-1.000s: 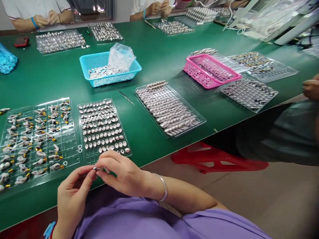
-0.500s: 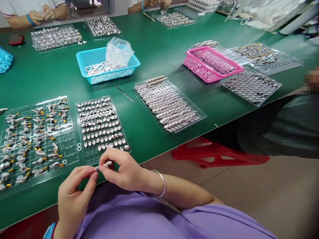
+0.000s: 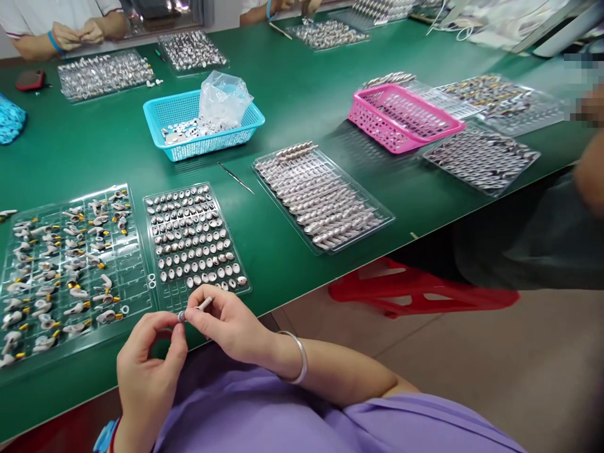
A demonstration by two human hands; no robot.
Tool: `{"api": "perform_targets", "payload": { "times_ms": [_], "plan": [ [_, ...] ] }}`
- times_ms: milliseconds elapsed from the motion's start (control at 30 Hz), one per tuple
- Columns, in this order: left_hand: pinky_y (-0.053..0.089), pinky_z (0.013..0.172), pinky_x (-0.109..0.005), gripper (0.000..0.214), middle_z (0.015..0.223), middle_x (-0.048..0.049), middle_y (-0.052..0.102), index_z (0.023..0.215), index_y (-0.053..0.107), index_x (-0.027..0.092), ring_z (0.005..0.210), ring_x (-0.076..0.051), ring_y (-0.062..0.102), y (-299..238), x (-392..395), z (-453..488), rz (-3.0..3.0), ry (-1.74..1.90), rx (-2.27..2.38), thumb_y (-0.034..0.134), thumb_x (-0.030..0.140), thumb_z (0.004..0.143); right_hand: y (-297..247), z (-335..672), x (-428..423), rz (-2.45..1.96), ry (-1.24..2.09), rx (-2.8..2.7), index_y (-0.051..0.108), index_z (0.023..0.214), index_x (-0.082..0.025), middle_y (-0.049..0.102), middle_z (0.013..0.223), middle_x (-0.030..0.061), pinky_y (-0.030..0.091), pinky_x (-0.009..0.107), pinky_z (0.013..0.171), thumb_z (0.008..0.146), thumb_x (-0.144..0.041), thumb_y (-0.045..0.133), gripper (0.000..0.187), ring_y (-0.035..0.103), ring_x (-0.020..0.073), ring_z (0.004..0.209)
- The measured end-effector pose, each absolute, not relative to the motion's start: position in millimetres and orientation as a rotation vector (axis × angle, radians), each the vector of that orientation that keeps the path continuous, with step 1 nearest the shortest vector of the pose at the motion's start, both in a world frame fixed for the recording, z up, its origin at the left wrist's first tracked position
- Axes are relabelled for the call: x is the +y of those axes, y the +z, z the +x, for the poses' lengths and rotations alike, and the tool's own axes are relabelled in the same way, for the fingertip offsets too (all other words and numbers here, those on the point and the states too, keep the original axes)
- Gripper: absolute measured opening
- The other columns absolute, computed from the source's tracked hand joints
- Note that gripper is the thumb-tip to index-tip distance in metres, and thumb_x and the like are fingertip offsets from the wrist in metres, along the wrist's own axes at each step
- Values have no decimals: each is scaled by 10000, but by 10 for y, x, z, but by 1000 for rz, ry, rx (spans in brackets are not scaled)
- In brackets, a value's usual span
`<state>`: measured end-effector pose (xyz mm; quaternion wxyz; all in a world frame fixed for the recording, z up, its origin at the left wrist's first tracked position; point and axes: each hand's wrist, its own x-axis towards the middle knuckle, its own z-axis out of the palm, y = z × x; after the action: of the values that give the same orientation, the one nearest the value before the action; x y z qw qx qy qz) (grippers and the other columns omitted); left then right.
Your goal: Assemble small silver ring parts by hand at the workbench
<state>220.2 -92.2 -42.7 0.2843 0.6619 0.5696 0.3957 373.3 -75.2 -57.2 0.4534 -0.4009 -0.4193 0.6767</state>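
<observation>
Held white earbud piece (image 3: 206,303) at tabletop's (image 3: 306,100) near edge, near parts tray's (image 3: 172,292) closest edge. Pinched its head with fingertips of left hand (image 3: 150,365), its body between thumb and forefinger of right hand (image 3: 231,327).

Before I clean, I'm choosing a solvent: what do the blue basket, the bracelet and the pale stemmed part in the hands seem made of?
Blue basket: likely moulded plastic, smooth, evenly perforated. Bracelet: probably metal, from its silvery sheen. Pale stemmed part: perhaps hard plastic, smooth-looking; partly hidden.
</observation>
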Motion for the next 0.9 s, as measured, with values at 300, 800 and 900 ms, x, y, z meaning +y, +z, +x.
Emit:
{"api": "perform_targets", "payload": {
  "times_ms": [300, 800, 900],
  "plan": [
    [492, 589, -211, 71, 729, 29, 616, 794, 629, 221, 636, -119, 578, -422, -914, 2190, 1898, 1081, 1496, 628, 151, 807, -580, 3696, -812, -978, 1632, -994, 537, 809, -156, 474, 676, -54, 326, 192, 512, 825, -327, 643, 203, 393, 54, 557],
    [490, 529, -223, 99, 694, 13, 616, 755, 613, 221, 588, -139, 592, -266, -809, 2074, 1763, 893, 1407, 563, 239, 839, -518, 3871, -622, -613, 2498, -416, 603, 699, -114, 517, 530, -66, 411, 182, 513, 643, -293, 848, 309, 460, 34, 481],
    [452, 571, -273, 159, 660, 10, 624, 684, 609, 224, 594, -161, 585, -292, -655, 1862, 2081, 821, 1643, 567, 285, 825, -502, 3964, -635, -586, 2442, -494, 596, 712, -117, 518, 546, -67, 412, 184, 515, 661, -303, 842, 313, 474, 33, 475]
  ]
}}
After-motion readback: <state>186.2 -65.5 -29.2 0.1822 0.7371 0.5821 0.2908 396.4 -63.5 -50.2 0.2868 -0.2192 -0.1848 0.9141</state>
